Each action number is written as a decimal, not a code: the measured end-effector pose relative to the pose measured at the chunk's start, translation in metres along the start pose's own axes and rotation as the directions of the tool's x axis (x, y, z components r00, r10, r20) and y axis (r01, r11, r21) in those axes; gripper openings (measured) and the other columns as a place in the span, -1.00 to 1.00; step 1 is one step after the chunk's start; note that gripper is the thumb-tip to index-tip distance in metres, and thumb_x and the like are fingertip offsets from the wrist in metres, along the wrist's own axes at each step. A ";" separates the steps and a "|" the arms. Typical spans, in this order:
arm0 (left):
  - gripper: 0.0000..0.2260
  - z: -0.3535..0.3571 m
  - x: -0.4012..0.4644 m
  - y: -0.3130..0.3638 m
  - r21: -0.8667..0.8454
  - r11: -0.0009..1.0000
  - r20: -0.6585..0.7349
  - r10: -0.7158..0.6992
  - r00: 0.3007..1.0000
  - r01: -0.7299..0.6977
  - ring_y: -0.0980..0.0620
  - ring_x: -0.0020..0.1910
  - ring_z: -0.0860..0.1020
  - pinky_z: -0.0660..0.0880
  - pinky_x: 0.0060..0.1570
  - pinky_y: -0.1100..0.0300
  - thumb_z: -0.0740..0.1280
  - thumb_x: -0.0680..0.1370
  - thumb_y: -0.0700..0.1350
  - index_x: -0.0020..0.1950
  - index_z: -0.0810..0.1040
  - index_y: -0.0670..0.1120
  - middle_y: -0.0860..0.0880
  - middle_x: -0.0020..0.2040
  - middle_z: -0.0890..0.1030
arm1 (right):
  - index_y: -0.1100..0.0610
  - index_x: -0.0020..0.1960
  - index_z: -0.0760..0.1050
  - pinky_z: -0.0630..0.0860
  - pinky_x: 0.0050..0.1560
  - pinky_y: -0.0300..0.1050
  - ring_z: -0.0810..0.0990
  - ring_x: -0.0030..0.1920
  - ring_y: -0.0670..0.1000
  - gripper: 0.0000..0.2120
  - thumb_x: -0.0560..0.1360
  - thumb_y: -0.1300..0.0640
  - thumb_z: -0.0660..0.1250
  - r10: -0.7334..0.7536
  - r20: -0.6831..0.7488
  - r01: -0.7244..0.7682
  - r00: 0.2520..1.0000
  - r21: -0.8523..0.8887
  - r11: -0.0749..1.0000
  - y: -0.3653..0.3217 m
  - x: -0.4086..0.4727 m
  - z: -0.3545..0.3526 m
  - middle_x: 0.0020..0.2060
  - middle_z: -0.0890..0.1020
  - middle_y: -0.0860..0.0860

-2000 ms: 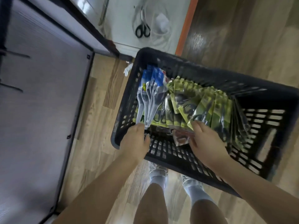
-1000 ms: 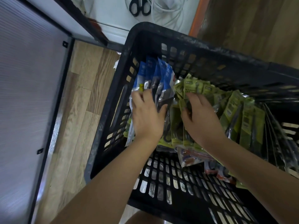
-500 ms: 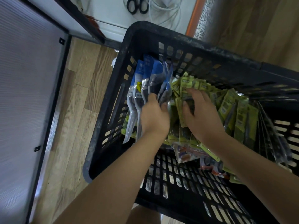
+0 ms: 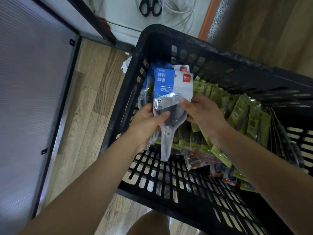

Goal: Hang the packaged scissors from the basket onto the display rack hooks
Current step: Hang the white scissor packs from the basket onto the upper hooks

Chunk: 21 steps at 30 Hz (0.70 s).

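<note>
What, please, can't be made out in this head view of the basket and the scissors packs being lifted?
- Display rack hooks: none in the head view.
- Blue-and-white scissors pack: handle area covered by the left hand and right hand.
- Blue packs behind it: number hidden by the front pack.
- Green packs: print too small.
- Basket: right end cut off.

A wood-plank floor (image 4: 88, 106) fills the frame's left and upper right. A black slotted plastic basket (image 4: 211, 55) sits on it at centre right, with a crumpled white scrap (image 4: 125, 66) touching the basket's upper-left corner.
</note>
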State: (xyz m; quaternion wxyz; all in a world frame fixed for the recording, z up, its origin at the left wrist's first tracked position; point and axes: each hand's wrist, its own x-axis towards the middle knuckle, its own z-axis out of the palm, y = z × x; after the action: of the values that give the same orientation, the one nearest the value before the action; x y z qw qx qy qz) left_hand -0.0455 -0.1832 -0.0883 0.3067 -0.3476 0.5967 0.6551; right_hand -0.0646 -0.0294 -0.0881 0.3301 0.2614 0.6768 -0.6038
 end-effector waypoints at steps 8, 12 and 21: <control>-0.78 -0.004 -0.007 -0.002 -0.047 0.995 0.081 -0.081 0.993 0.085 0.05 -0.08 0.64 0.56 0.02 0.12 0.30 0.55 -0.05 0.18 0.53 -0.05 -0.02 -0.04 0.67 | 0.22 0.12 0.46 0.61 -0.04 -0.06 0.63 0.01 0.10 -0.77 0.50 0.17 0.35 0.036 -0.043 -0.034 0.998 0.046 0.998 0.003 -0.003 0.005 0.04 0.61 0.17; -0.78 -0.003 -0.021 0.002 -0.036 0.996 0.081 -0.082 0.993 0.085 0.06 -0.06 0.64 0.56 -0.08 0.17 0.22 0.58 0.04 0.13 0.55 -0.02 -0.01 -0.01 0.67 | 0.19 0.05 0.51 0.60 0.02 0.03 0.64 0.00 0.11 -0.84 0.50 0.16 0.36 0.032 -0.046 -0.030 0.998 0.037 0.999 -0.002 -0.017 -0.001 -0.03 0.65 0.13; -0.85 -0.012 -0.093 0.042 -0.032 0.999 -0.036 -0.008 0.999 0.007 0.11 -0.23 0.59 0.52 0.12 0.01 0.28 0.56 0.01 -0.05 0.51 -0.06 0.00 -0.13 0.62 | 0.11 -0.04 0.50 0.53 0.06 0.02 0.61 -0.01 0.06 -0.98 0.53 0.18 0.32 -0.079 -0.102 0.080 0.992 0.000 0.997 -0.063 -0.087 -0.030 -0.08 0.64 0.03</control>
State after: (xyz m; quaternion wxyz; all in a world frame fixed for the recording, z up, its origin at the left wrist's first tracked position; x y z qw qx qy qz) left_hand -0.0254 -0.1980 0.0116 0.2925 -0.3665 0.5904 0.6569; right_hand -0.0596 -0.0038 0.0207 0.2703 0.2652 0.7014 -0.6038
